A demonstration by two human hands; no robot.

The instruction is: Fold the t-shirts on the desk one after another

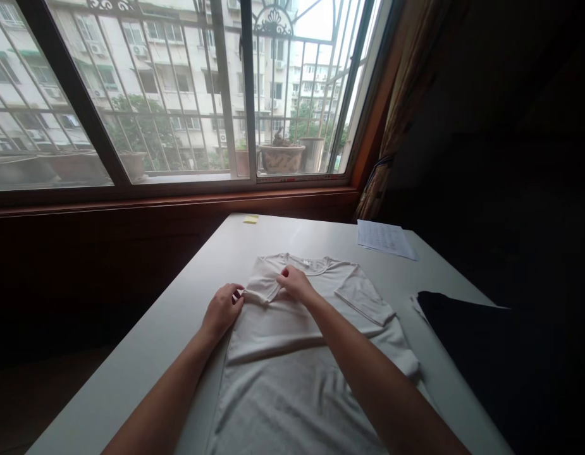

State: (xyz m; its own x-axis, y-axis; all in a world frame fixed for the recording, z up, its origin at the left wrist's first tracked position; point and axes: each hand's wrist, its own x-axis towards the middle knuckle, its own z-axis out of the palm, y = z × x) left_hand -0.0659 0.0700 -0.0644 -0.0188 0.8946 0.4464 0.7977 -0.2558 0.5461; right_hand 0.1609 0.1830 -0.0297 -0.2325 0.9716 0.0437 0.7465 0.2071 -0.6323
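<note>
A white T-shirt (283, 379) lies spread on the white table, its neckline toward the window and its lower part nearest me. Both short sleeves are folded inward over the chest. My left hand (223, 308) is at the shirt's left edge, fingers bent and pinching the cloth by the folded left sleeve. My right hand (295, 282) reaches across the upper chest, its thumb and fingers pinched together on the end of that same sleeve. Wrinkles run across the shirt below the hands.
Papers (386, 239) lie at the table's (178, 322) back right, and a yellow sticky note (251, 219) at its back left. Dark cloth (477, 354) covers the right edge. Beyond the table is a barred window (178, 95) with a curtain (391, 126) beside it.
</note>
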